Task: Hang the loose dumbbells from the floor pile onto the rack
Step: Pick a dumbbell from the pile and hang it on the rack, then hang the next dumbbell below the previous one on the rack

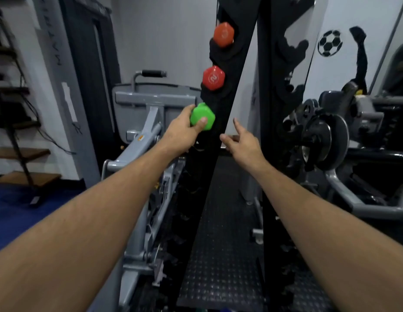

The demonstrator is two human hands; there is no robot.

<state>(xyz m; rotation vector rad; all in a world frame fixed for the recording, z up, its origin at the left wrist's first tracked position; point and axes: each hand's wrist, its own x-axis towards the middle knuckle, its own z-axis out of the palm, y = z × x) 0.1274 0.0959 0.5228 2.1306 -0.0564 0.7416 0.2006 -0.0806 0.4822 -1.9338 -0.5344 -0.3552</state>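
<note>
Only one end of each dumbbell shows; the handles and far ends are hidden behind the black rack (227, 104). The rack's lower hooks are dark and hard to make out. The floor pile cannot be seen.

Three dumbbells sit on the rack's left post, one above the other. The top one is the orange dumbbell (224, 34). Below it is the red dumbbell (213, 77), with a "2" on its end. The lowest is the green dumbbell (202, 117).

The left hand (183, 129) holds the green dumbbell by its end. The thumb lies on the front face and the other fingers curl over the top and far side. That dumbbell is right up against the rack, just under the red one. Whether it rests on a hook cannot be told.

The right hand (242, 141) holds nothing. Its grip is wide, with one finger pointing up and the thumb out to the side. It is near the rack's left post, just right of the green dumbbell, but whether it touches the post cannot be told.

Two bare arms reach in from the bottom of the view. A grey machine (146, 122) stands behind the left hand. A stack of black weight plates (324, 140) is at the right. A football sticker (330, 42) is on the wall.
</note>
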